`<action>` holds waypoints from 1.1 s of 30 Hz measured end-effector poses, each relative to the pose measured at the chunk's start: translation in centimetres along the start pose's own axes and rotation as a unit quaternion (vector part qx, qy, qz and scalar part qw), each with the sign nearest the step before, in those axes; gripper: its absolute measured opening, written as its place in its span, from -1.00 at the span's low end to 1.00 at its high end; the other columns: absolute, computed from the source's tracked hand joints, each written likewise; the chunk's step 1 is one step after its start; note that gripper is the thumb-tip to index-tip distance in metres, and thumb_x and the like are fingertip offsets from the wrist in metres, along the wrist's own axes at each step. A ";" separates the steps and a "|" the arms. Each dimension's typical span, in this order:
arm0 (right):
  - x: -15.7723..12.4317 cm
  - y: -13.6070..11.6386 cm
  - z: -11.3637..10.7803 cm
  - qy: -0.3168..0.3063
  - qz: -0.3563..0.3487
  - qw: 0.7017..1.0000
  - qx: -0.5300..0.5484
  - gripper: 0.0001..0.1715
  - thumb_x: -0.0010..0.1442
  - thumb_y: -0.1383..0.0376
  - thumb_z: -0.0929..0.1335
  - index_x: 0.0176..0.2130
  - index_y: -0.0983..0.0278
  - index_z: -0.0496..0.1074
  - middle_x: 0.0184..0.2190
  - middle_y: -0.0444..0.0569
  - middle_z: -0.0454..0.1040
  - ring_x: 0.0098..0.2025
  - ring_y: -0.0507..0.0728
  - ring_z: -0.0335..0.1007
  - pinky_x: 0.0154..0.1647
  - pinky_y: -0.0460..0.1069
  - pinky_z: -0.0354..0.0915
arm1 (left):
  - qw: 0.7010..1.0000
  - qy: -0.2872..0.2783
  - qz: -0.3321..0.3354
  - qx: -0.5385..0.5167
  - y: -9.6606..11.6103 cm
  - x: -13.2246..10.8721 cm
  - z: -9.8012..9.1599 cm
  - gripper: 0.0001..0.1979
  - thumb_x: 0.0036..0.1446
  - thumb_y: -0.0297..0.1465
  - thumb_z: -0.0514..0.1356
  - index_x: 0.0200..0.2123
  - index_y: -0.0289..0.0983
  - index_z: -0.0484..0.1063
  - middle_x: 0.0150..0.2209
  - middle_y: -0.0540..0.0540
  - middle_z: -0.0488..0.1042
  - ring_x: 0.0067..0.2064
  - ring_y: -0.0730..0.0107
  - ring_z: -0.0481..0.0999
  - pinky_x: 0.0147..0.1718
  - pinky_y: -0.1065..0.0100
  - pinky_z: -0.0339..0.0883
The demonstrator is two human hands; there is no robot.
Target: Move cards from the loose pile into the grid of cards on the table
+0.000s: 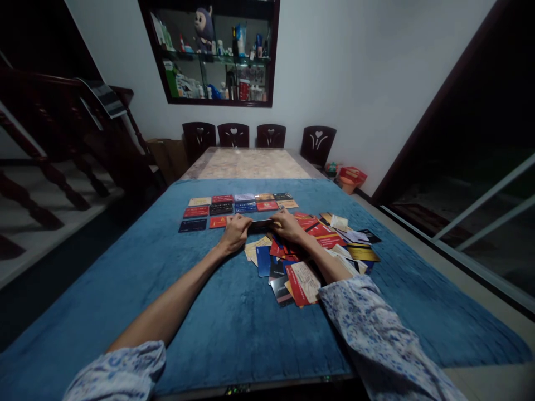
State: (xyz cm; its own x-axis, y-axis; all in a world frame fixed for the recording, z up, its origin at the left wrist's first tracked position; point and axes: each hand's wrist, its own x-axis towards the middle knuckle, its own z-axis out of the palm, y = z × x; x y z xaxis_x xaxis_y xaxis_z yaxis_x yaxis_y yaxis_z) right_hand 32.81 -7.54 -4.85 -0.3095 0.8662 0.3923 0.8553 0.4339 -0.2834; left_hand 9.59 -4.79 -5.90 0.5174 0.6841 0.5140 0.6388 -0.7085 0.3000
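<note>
Both my hands pinch one dark card by its two ends, close above the blue cloth. My left hand is closed on the left end, beside an orange-red card in the front row. On the right end, my right hand is closed with its fingers bent. Rows of bank-type cards, among them a black card and a blue card, lie just beyond my hands. Under and around my right forearm spreads a loose heap of cards, partly hidden by the arm.
A blue cloth covers the near part of the table, with the patterned tabletop showing beyond. Several dark chairs stand at the far end. A wooden railing is on the left, and a red-topped bin stands at the right.
</note>
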 end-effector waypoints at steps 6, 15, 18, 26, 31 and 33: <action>0.0 0.4 0.5 -0.007 0.026 1.000 -0.008 -0.85 0.18 0.34 0.36 -0.38 0.24 0.54 -0.33 0.04 0.56 -0.15 0.21 0.32 -0.19 0.01 0.22 | 1.000 0.011 -0.012 -0.007 -0.4 0.1 0.3 -0.75 0.27 -0.50 0.07 -0.17 -0.22 0.55 -0.25 -0.11 0.55 -0.14 0.21 0.45 -0.09 0.16 0.14; 0.5 0.7 0.5 0.052 0.019 0.994 0.095 -0.89 0.12 0.32 0.36 -0.37 0.25 0.53 -0.36 -0.04 0.56 -0.22 0.16 0.35 -0.05 0.05 0.24 | 0.997 0.028 -0.048 -0.048 -0.6 0.2 0.6 -0.79 0.23 -0.49 0.13 -0.18 -0.24 0.56 -0.23 -0.13 0.56 -0.12 0.19 0.49 -0.05 0.15 0.20; 0.5 0.2 0.1 0.075 0.027 0.985 0.153 -0.85 0.15 0.27 0.34 -0.33 0.26 0.52 -0.31 -0.02 0.57 -0.19 0.17 0.39 -0.05 0.06 0.27 | 0.997 0.026 -0.038 -0.056 -0.6 0.1 0.5 -0.79 0.20 -0.48 0.14 -0.18 -0.23 0.57 -0.25 -0.11 0.57 -0.13 0.20 0.49 -0.04 0.14 0.24; 0.6 -1.3 0.3 0.108 0.011 0.974 0.198 -0.80 0.24 0.25 0.28 -0.18 0.24 0.45 -0.24 -0.02 0.57 -0.17 0.15 0.46 -0.13 0.01 0.32 | 0.998 0.018 -0.018 -0.057 -0.7 0.1 0.6 -0.77 0.11 -0.51 0.17 -0.20 -0.24 0.58 -0.23 -0.13 0.59 -0.12 0.17 0.48 -0.04 0.10 0.27; 0.9 -1.6 0.2 0.125 -0.026 0.987 0.095 -0.79 0.28 0.29 0.29 -0.11 0.25 0.46 -0.26 0.03 0.56 -0.16 0.18 0.42 -0.08 0.03 0.26 | 0.997 0.030 -0.029 -0.057 -0.3 0.1 0.3 -0.79 0.10 -0.50 0.18 -0.22 -0.23 0.57 -0.25 -0.11 0.58 -0.13 0.17 0.49 -0.05 0.12 0.27; 1.0 -1.7 0.1 0.126 -0.037 0.990 0.048 -0.77 0.30 0.29 0.28 -0.08 0.24 0.47 -0.23 0.06 0.56 -0.12 0.20 0.39 -0.06 0.05 0.23 | 0.997 0.049 -0.034 -0.051 0.0 0.0 0.0 -0.78 0.10 -0.51 0.17 -0.20 -0.25 0.56 -0.25 -0.12 0.57 -0.11 0.16 0.48 -0.05 0.14 0.27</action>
State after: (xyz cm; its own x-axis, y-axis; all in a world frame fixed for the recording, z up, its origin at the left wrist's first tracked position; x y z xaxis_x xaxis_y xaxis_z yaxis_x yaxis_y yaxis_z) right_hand 31.05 -7.38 -4.05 -0.2460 0.7472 0.6174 0.7867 0.5260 -0.3232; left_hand 9.58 -4.79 -5.89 0.4139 0.7143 0.5643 0.6066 -0.6786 0.4141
